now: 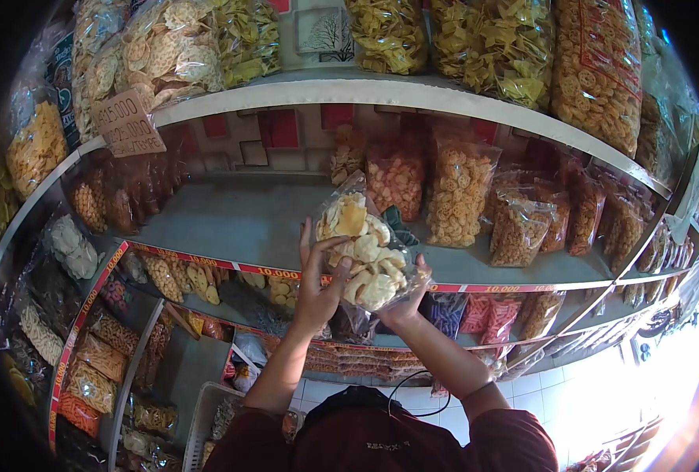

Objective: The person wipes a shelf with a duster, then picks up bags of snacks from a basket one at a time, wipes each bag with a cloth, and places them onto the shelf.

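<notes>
Your left hand (315, 289) and right hand (407, 303) each close their grip on a clear plastic bag of pale crackers (367, 253), left fingers curled up its side, right hand cupping its lower corner. You hold the bag between both hands, raised before the grey middle shelf (231, 216). Its crinkled film shows lumpy, cream-coloured, irregular pieces.

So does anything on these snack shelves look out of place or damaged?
Nothing looks spilled or torn. The one oddity is the middle shelf: a wide bare stretch at its left and centre, while bags crowd its right end. The left hand and right hand hold a clear bag of pale crackers up in front of it.
</notes>
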### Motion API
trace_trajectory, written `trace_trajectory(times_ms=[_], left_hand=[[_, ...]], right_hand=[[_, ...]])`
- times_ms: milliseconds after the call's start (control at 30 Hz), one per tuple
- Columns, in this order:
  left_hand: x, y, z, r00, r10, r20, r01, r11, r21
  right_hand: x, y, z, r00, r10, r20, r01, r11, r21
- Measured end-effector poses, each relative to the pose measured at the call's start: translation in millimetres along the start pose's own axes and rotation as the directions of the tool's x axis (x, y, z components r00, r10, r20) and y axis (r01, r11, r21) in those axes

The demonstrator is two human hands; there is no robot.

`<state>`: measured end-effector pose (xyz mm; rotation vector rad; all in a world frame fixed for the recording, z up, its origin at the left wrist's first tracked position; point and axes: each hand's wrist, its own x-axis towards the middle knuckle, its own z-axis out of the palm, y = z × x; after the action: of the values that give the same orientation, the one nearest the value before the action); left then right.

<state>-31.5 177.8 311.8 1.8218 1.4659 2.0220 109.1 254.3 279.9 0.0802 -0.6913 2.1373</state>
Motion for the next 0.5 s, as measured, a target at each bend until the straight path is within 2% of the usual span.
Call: trace_trajectory(times_ms=[67, 133, 200, 267, 300, 333, 400, 433, 500], left_hand=[[-7.6, -3.6, 10.4, 0.989, -0.110, -0.095, 0.088, 0.974, -0.210], [-14.3, -2.7, 17.2, 0.965, -0.234, -0.122, 0.158, 0.882, -0.444], [-18.3, 6.3, 11.7, 0.898, -0.419, 0.133, 0.377, 0.579, -0.723], [-28.2, -8.1, -0.4, 0.768, -0.492, 0.409, 0.550, 0.181, -0.815], [-27.8, -5.3, -3.2, 0.776, -0.468, 0.424, 0.540, 0.144, -0.829], [-25.6, 1.5, -6.6, 0.784, -0.442, 0.436, 0.529, 0.108, -0.842], [-17.5, 16.0, -12.9, 0.808, -0.406, 0.427, 0.487, 0.054, -0.872], [-16.1, 18.0, -15.3, 0.833, -0.424, 0.356, 0.452, 0.147, -0.880], [-13.5, 20.5, -19.0, 0.874, -0.436, 0.213, 0.375, 0.328, -0.867]], right_hand=[[-4.3, 4.1, -0.4, 1.000, -0.003, 0.011, 0.003, 1.000, -0.007], [-8.0, 4.9, -7.2, 0.998, 0.007, 0.062, -0.002, 0.997, -0.078], [-4.9, 5.4, -15.1, 0.994, 0.073, 0.079, -0.066, 0.994, -0.090], [-4.0, 1.4, -10.0, 0.987, 0.150, -0.064, -0.159, 0.970, -0.185], [-5.3, -3.8, 4.4, 0.973, 0.184, -0.139, -0.212, 0.951, -0.226], [-11.3, -16.5, 39.4, 0.970, 0.219, -0.108, -0.235, 0.958, -0.164], [-12.0, -35.8, 67.4, 0.970, 0.137, -0.200, -0.176, 0.965, -0.192], [-12.4, -44.7, 71.8, 0.964, 0.097, -0.248, -0.151, 0.966, -0.208], [-12.4, -63.5, 70.8, 0.952, -0.212, -0.222, 0.099, 0.896, -0.432]])
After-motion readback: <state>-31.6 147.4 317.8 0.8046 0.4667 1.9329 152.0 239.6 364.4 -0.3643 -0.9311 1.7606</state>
